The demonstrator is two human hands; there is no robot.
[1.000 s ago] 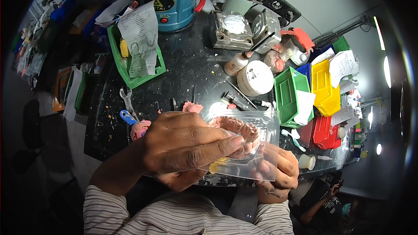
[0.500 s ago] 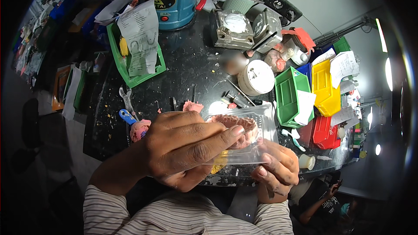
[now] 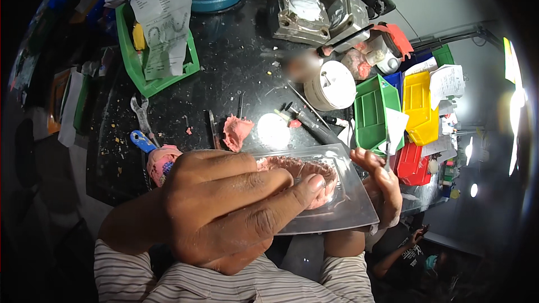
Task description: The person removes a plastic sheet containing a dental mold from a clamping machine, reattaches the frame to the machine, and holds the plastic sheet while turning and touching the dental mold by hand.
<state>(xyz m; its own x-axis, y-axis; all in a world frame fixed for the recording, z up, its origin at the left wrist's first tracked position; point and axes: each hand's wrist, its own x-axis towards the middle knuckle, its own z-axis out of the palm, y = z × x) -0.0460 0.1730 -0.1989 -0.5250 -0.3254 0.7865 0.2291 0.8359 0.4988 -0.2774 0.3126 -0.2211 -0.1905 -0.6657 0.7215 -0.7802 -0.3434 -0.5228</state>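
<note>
In front of my chest is a clear plastic sheet with a pinkish-brown dental cast, whose curved arch bulges up in its middle. My left hand is closed on the cast and sheet from the left, its fingers and thumb lying over the arch. Part of the cast is hidden beneath these fingers. At the sheet's right edge, my right hand has its fingers stretched upward and apart. Whether it touches the sheet I cannot tell. Just beyond the sheet lies a torn pink lump.
Left lie an adjustable wrench and a blue-handled tool beside a pink lump. A green tray holds papers. A white round tub, metal flasks, and green, yellow and red bins stand right. Another person is at lower right.
My right hand has loosened from the sheet's near right corner and opened, fingers now upward. The sheet, cast and left hand sit lower and look larger; the view has shifted.
</note>
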